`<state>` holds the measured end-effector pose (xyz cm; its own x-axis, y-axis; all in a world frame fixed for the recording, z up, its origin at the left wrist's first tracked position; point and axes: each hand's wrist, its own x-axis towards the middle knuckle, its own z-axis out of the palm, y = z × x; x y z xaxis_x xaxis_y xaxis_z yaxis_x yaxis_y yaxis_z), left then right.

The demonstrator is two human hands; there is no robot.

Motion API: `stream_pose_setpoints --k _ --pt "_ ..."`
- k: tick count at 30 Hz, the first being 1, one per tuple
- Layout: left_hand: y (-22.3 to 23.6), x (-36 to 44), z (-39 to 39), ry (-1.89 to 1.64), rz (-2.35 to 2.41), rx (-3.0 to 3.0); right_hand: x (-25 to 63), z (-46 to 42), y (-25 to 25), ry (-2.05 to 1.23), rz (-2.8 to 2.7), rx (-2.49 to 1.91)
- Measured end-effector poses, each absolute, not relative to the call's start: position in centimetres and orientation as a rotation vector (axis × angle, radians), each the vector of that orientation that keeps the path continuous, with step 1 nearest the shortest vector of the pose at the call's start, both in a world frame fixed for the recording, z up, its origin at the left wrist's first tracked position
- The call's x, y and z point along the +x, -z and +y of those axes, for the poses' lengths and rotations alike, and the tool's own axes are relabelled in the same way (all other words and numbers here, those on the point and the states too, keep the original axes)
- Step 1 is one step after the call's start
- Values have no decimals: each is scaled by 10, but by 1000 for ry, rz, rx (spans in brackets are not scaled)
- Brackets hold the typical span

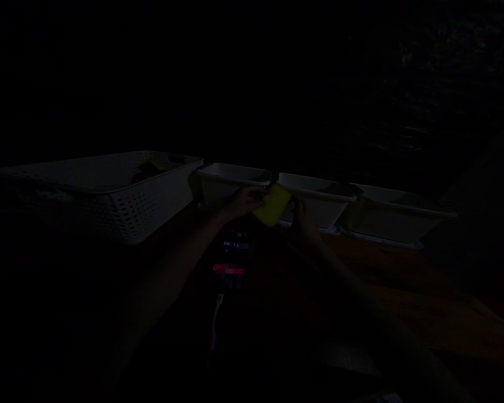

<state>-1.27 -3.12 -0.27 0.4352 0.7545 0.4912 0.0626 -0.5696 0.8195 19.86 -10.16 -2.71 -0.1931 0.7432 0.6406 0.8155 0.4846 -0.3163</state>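
The scene is very dark. My left hand (pixel 246 201) grips a yellow block-like object (pixel 273 205) in front of a row of white bins. My right hand (pixel 304 215) rests against the object's right side, and its fingers seem curled on it. The object hangs just before the gap between the first small bin (pixel 231 179) and the middle bin (pixel 319 196). What the yellow object is I cannot make out.
A large white perforated basket (pixel 121 207) stands at the left with dim items inside. A third white bin (pixel 395 218) sits at the right. A phone (pixel 234 260) with a lit timer and a cable lies on the wooden table (pixel 403 291) between my forearms.
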Motion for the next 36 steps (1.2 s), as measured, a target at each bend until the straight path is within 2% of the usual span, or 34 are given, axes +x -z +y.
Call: stream_pose_setpoints --k 16,36 --pt "-2 -12 -35 -1186 658 1918 197 -103 24 103 -1835 -1196" --pt "-7 -13 -38 -1252 628 1927 193 -102 28 -126 -1748 -988"
